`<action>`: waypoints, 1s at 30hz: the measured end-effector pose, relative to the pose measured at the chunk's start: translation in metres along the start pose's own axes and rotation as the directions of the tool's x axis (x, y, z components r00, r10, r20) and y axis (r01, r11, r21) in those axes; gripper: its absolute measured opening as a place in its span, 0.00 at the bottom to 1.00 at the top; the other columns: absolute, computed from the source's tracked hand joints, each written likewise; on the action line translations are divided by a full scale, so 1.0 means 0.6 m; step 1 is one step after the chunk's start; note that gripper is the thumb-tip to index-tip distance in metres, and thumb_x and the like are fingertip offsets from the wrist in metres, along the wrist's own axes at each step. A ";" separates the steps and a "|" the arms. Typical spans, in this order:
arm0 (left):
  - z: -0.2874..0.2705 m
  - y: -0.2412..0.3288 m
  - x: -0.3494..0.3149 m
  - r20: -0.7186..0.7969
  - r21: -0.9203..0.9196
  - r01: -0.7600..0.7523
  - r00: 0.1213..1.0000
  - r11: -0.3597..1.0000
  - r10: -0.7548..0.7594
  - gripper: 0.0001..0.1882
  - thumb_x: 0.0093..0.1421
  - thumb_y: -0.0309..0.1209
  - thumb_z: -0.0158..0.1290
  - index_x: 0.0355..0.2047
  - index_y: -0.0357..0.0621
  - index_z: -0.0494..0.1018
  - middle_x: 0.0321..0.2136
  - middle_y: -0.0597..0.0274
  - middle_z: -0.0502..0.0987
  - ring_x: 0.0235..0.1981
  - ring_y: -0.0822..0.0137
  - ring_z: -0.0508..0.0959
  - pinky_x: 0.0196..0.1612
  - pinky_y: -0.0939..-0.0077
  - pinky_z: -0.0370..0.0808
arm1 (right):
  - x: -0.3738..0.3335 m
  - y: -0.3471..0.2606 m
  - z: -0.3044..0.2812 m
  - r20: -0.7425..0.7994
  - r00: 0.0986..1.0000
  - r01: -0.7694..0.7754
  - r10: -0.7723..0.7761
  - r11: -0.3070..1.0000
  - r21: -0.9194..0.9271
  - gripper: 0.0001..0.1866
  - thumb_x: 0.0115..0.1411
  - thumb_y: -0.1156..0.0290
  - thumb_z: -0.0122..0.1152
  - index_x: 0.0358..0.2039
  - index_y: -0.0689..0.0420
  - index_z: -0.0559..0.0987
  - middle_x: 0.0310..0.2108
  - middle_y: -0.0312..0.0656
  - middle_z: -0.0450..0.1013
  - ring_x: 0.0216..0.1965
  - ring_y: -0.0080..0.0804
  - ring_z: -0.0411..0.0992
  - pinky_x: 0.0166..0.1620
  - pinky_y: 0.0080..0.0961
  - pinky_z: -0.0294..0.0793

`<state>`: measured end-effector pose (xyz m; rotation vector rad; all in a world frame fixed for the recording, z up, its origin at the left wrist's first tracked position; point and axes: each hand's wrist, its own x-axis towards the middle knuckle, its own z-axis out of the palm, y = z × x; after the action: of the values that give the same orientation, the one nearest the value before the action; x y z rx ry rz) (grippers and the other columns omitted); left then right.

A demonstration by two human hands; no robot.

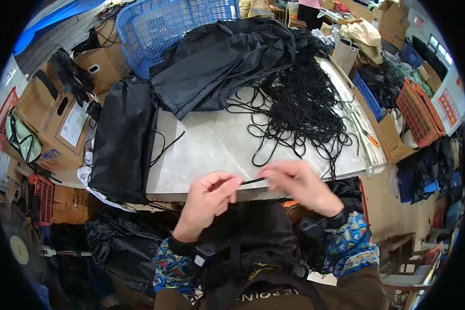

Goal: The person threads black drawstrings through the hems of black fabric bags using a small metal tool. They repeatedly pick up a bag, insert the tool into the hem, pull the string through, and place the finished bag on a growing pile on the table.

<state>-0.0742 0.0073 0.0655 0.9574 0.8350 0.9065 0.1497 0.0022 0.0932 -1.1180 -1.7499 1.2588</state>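
A short stretch of thin black cord [252,181] spans the gap between my two hands, just above the near edge of the table. My left hand [206,199] pinches one part of it between thumb and forefinger. At its other end the fingers of my right hand [299,185], slightly blurred, are closed on the cord. A large tangled heap of black cord [305,108] lies beyond my right hand. To the far left of my left hand lies a black fabric bag [121,142], with loose cord ends beside it. More black fabric [217,62] is piled at the back.
The pale table top [201,150] shows between these piles. A blue plastic basket [155,31] stands behind the fabric. Cardboard boxes [57,119] are at the left. An orange-handled tool [371,138] lies near the right edge; a red crate [420,113] sits farther right.
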 end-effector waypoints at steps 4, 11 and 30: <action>-0.093 -0.001 -0.028 0.021 -0.154 0.002 1.000 0.988 0.001 0.08 0.62 0.25 0.47 0.39 0.34 0.73 0.15 0.67 0.69 0.09 0.83 0.56 0.12 0.88 0.50 | -0.039 0.038 -0.111 -0.482 0.873 -0.077 -0.078 0.953 -0.293 0.10 0.62 0.70 0.51 0.38 0.61 0.78 0.26 0.34 0.73 0.25 0.18 0.68 0.30 0.16 0.68; -0.192 -0.048 -0.061 0.142 -0.751 -0.178 0.897 0.635 0.419 0.12 0.65 0.25 0.41 0.44 0.32 0.69 0.26 0.53 0.77 0.13 0.77 0.66 0.14 0.83 0.64 | -0.121 0.194 -0.306 -0.850 0.502 -0.305 -0.163 0.886 -0.350 0.13 0.63 0.67 0.51 0.37 0.64 0.78 0.21 0.32 0.70 0.23 0.15 0.62 0.25 0.15 0.60; 0.063 -0.127 0.020 -0.193 -0.445 -0.157 0.978 0.881 0.077 0.07 0.60 0.27 0.52 0.36 0.40 0.76 0.35 0.67 0.73 0.38 0.73 0.73 0.39 0.79 0.69 | -0.026 0.077 0.040 0.125 0.992 -0.027 -0.003 0.972 0.235 0.12 0.63 0.70 0.51 0.39 0.66 0.77 0.40 0.38 0.73 0.29 0.21 0.70 0.34 0.17 0.69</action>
<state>-0.0167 -0.0160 0.0063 0.5222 0.6642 1.2396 0.1457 -0.0134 0.0414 -0.9311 -1.6317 1.5282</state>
